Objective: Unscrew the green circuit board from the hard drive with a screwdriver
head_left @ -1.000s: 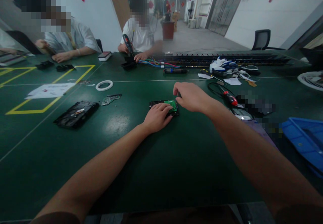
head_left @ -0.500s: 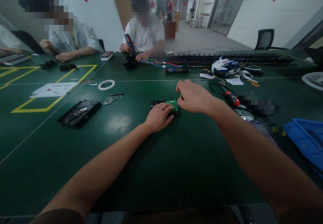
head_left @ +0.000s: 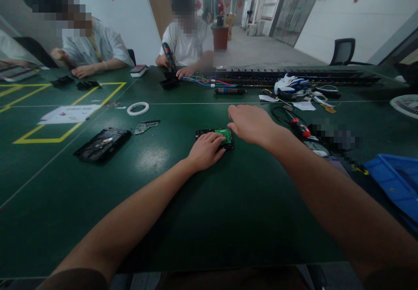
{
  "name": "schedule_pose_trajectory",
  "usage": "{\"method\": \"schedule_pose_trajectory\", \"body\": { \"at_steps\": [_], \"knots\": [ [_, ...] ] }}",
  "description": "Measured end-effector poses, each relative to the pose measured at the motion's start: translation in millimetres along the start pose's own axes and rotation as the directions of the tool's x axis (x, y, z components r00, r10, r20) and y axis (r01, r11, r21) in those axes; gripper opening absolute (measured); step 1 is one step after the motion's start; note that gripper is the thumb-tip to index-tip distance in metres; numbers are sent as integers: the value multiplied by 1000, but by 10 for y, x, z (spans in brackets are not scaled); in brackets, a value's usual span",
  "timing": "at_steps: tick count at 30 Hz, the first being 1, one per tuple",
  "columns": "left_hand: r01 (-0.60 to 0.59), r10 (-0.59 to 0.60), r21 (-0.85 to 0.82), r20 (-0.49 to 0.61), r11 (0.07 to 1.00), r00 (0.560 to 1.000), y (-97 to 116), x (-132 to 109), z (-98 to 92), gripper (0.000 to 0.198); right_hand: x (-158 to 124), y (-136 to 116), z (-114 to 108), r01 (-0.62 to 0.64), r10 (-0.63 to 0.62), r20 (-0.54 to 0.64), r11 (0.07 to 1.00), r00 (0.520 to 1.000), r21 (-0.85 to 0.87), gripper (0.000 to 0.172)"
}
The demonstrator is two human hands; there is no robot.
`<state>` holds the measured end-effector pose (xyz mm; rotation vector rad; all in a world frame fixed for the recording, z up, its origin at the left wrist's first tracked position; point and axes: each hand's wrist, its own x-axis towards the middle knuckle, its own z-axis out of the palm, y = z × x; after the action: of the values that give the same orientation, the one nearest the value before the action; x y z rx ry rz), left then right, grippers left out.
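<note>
A hard drive (head_left: 228,140) with a green circuit board lies on the green table in front of me. My left hand (head_left: 206,150) grips it from the left, fingers over the board and thumb along its near edge. Just to the right of the drive, my right hand (head_left: 248,122) is raised with its fingers curled together. Whatever the right fingers hold is hidden behind the hand. To the left lie a loose circuit board (head_left: 146,126) and a black casing (head_left: 103,144) with small metal bits on it.
A roll of white tape (head_left: 137,109), papers (head_left: 70,114) and a black cylindrical tool (head_left: 230,91) lie farther back. On the right are a red-handled screwdriver (head_left: 300,128), gloves (head_left: 290,84) and a blue bin (head_left: 395,181). Two co-workers (head_left: 187,46) sit across the table.
My right hand has shifted very slightly, and a yellow bit seen at its fingertips earlier no longer shows. My left hand and the hard drive stay in place.
</note>
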<state>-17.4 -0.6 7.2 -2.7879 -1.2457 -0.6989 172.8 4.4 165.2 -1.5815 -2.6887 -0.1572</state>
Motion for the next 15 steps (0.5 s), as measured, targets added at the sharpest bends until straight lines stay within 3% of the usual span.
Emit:
{"method": "schedule_pose_trajectory", "body": {
  "at_steps": [2, 6, 11, 15],
  "knots": [
    [1, -1, 7, -2, 1000, 1000, 5, -1, -6, 38, 10, 11, 5, -2, 2, 3, 1000, 1000, 13, 30],
    [-4, 4, 6, 0, 1000, 1000, 15, 3, -17, 38, 27, 30, 13, 113, -114, 5, 992, 993, 55, 29],
    [-12, 12, 15, -4, 1000, 1000, 12, 6, -16, 38, 39, 18, 13, -2, 2, 3, 1000, 1000, 7, 30],
    [-20, 20, 22, -15, 1000, 1000, 11, 6, -15, 38, 37, 21, 13, 101, -103, 20, 991, 994, 85, 32]
  ]
}}
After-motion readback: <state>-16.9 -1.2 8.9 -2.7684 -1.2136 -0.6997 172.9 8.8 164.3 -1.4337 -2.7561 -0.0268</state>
